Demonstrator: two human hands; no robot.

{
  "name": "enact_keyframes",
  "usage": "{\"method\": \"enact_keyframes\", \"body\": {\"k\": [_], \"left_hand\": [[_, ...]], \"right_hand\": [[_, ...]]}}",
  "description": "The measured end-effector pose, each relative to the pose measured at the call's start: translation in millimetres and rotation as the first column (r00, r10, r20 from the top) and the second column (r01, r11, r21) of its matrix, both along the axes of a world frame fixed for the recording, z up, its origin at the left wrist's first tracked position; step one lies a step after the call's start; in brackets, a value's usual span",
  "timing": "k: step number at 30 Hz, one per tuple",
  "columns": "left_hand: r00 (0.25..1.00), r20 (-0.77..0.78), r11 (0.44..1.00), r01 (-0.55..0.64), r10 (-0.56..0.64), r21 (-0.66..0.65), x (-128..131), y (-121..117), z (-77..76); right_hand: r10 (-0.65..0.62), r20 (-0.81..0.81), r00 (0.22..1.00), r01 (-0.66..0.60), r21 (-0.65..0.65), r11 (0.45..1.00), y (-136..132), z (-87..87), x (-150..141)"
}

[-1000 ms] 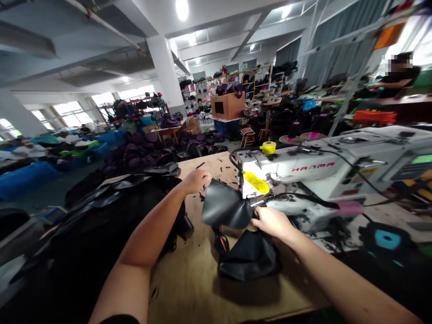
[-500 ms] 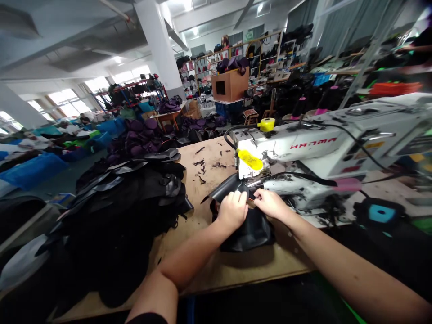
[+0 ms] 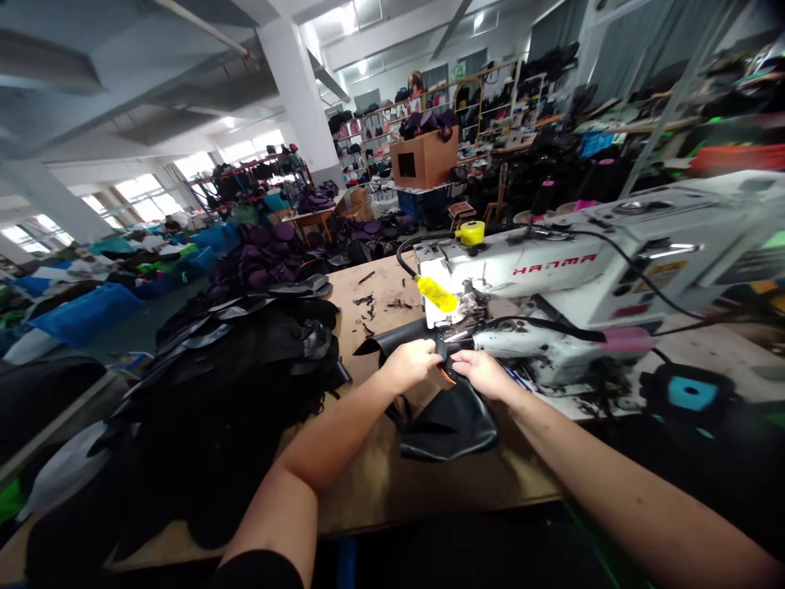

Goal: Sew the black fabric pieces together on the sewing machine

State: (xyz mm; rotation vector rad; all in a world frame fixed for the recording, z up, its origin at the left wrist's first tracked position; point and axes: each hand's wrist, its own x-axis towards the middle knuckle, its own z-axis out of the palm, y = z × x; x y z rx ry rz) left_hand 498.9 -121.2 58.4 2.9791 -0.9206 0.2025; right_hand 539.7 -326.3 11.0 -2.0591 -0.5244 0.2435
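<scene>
A black leather-like piece (image 3: 454, 421) with an orange edge lies partly on the wooden table, its upper part at the needle end of a white sewing machine (image 3: 540, 270). My left hand (image 3: 414, 364) is closed on the piece's edge, left of the needle area. Close by on the right, my right hand (image 3: 482, 372) pinches the same piece below the machine's narrow arm. Between the two hands the orange edge shows. The needle itself is hidden. A bright yellow lamp (image 3: 437, 294) hangs on the machine head.
A large heap of black pieces (image 3: 245, 368) covers the table's left side. Dark scraps (image 3: 366, 304) lie on the wooden tabletop (image 3: 361, 491). A black cable (image 3: 552, 325) runs along the machine arm. Farther back stand a cardboard box (image 3: 429, 161) and purple bags (image 3: 263, 245).
My left hand has shifted slightly left and turned, opening a wider gap between the hands. The piece has swung, and more of its orange edge shows. The camera view has shifted a little.
</scene>
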Motion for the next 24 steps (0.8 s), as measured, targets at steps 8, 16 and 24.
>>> {"method": "enact_keyframes", "body": {"k": [8,16,24], "left_hand": [[0.984,0.002,0.984,-0.177,0.177,-0.019,9.9,-22.5,5.6],[0.951,0.063,0.948,-0.294,0.303,-0.120,2.0,-29.2,-10.1],[0.922,0.028,0.902,-0.371,0.386,-0.219,4.3,-37.0,-13.1]], "right_hand": [[-0.087,0.027,0.996,0.086,0.028,0.996,24.2,4.9,9.9],[-0.138,0.095,0.986,0.145,-0.076,0.986,28.3,3.2,10.5],[-0.161,0.055,0.985,0.162,-0.007,0.987,33.2,-6.7,10.1]]}}
